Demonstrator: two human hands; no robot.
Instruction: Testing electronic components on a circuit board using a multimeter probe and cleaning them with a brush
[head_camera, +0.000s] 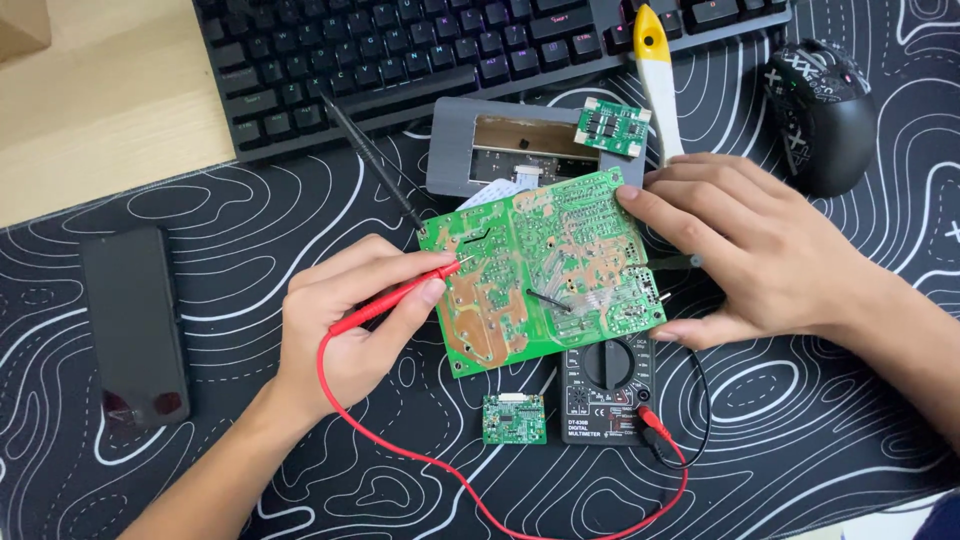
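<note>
Head camera view is looking straight down at a black desk mat (800, 440) with white contour lines. At frame centre, a large green circuit board (545, 270) is lying solder side up, partly covering a black multimeter (605, 395) just below it. The left hand (350, 330), at lower centre-left, is pinching a red test probe (400, 295) between thumb and fingers, closed around its shaft; the metal tip is touching the left part of the board. A red lead (480, 495) is running from the probe in a loop along the bottom of the frame to the multimeter's lower right corner. The right hand (760, 250), at centre right, is resting with its fingers spread apart, fingertips pressing on the board's upper right edge and thumb lying by the lower right edge; it is bracing the board rather than gripping it. A black test probe (375, 165) is lying diagonally from the board's upper left corner toward the black keyboard (460, 50) along the top of the frame. A grey frame (455, 150) is sitting just above the board, with a small green module (612, 127) on its right corner and a white and yellow tool (657, 80) beside it. A black mouse (822, 115) is sitting at upper right, a dark phone (135, 325) at left, and a second small green board (514, 419) just left of the multimeter.
</note>
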